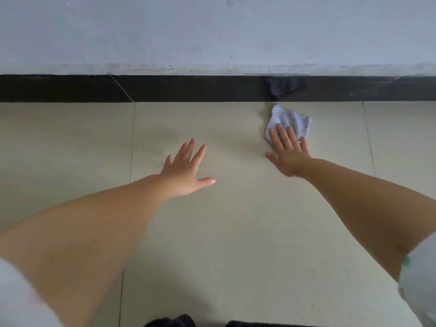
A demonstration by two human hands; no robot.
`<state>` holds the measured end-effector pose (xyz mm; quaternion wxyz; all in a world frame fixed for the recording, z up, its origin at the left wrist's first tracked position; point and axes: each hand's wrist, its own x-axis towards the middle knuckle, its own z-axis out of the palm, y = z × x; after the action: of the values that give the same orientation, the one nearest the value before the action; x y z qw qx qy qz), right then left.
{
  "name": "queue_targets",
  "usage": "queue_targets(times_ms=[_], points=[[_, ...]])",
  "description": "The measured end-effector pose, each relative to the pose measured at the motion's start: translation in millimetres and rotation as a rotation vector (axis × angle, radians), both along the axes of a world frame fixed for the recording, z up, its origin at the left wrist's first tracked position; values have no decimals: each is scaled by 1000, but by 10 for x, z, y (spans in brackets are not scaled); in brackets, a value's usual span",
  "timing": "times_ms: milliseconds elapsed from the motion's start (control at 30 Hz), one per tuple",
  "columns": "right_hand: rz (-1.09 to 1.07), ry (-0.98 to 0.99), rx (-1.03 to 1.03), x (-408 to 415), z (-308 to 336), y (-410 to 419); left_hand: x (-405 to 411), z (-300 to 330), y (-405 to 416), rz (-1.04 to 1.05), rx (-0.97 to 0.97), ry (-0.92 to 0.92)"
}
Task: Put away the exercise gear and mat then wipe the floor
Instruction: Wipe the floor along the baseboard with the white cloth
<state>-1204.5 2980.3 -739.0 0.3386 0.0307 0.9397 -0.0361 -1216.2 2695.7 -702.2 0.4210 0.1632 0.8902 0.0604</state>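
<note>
A pale grey cloth [291, 121] lies crumpled on the beige tiled floor [236, 232], close to the dark baseboard. My right hand [287, 153] presses flat on the cloth's near edge, fingers straight and spread. My left hand [186, 169] lies flat on the bare floor to the left of it, fingers straight and spread, holding nothing. No exercise gear or mat is in view.
A black baseboard [188, 88] runs across the frame under a white wall [212, 31]; the cloth's reflection shows in it. Tile joints run away from me at left and right. Dark clothing [174, 321] shows at the bottom edge.
</note>
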Motion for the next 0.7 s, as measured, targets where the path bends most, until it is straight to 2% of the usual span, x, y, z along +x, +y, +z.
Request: queue_targets(times_ms=[67, 167, 367, 533, 600, 700], points=[[-6, -8, -11, 3, -5, -3, 104, -237, 234, 94, -47, 1], [-120, 36, 7, 59, -72, -149, 210, -475, 349, 104, -125, 108], [-208, -103, -113, 495, 172, -494, 227, -508, 325, 140, -74, 135], [-165, -346, -223, 1281, 431, -978, 187, -449, 296, 132, -55, 59], [-137, -346, -231, 1411, 431, -1015, 195, -472, 309, 143, -66, 69], [-20, -242, -222, 1473, 315, -876, 203, -495, 321, 138, -114, 101]])
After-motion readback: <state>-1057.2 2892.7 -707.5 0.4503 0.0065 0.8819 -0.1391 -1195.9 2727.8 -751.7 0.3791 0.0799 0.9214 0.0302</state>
